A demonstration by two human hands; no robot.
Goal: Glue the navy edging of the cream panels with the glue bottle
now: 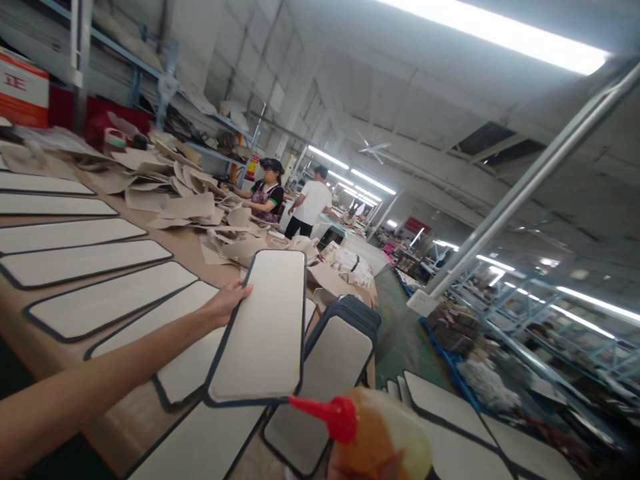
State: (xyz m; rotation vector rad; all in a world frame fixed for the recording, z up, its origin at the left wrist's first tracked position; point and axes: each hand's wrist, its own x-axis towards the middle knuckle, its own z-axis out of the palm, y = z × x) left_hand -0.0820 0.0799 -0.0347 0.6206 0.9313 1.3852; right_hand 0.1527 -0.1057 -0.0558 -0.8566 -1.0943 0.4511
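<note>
The left hand is clamped on the left edge of a pale panel with a dark rim, holding it tilted above the table. At its near edge is the red nozzle of a bottle with amber contents; whether the tip touches, I cannot tell. The right hand is a blur low on the bottle, and its grip cannot be made out.

The table is brown and crowded. A row of similar panels fans along its left side, and a neat stack stands just right of the held panel. Beyond lie heaped beige scraps, with a roll of tape near an orange and white box at the far left. More panels lie at lower right.

Shelves line the left wall. Past the scraps, one co-worker in a cap and patterned apron faces the table; another, in a white top, stands behind. Strip lights and a fan hang from the pale ceiling, a metal pole slants across the right, and the floor is green.
</note>
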